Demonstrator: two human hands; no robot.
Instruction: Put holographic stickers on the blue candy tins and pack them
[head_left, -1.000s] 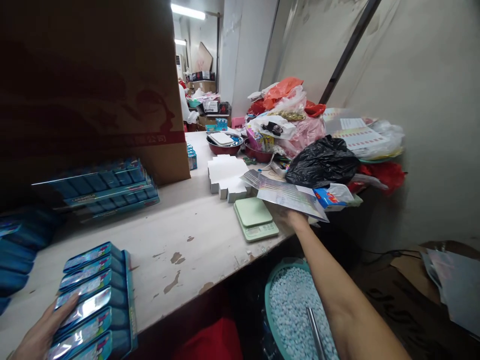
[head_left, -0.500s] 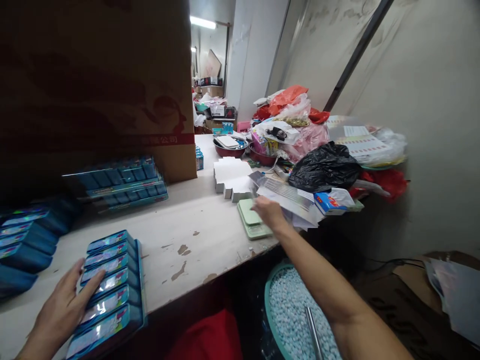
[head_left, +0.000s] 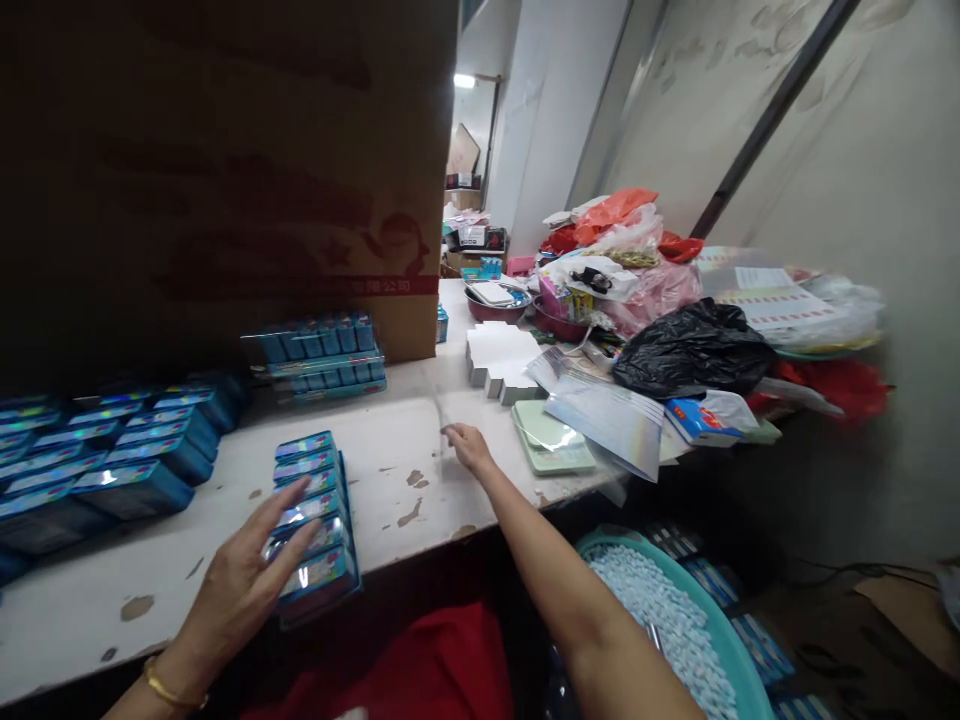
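Note:
My left hand rests with fingers spread on a row of shiny blue packs with colourful tops, set side by side near the table's front edge. It touches them without gripping. My right hand is over the middle of the table, fingers pinched on what looks like a clear plastic sheet; only its faint see-through edge shows. To the right of that hand lies a light green scale. A pile of clear and printed sheets partly overlaps the scale.
A big carton stands at the back left. More blue packs fill the left side, and stacked trays of them stand by the carton. White cut-out cards, bags and a teal tub of pale pellets are to the right.
My right hand has moved left from the sheets beside the scale to the middle of the table, with a thin clear edge at its fingers. My left hand stays on the blue packs. The view has turned left.

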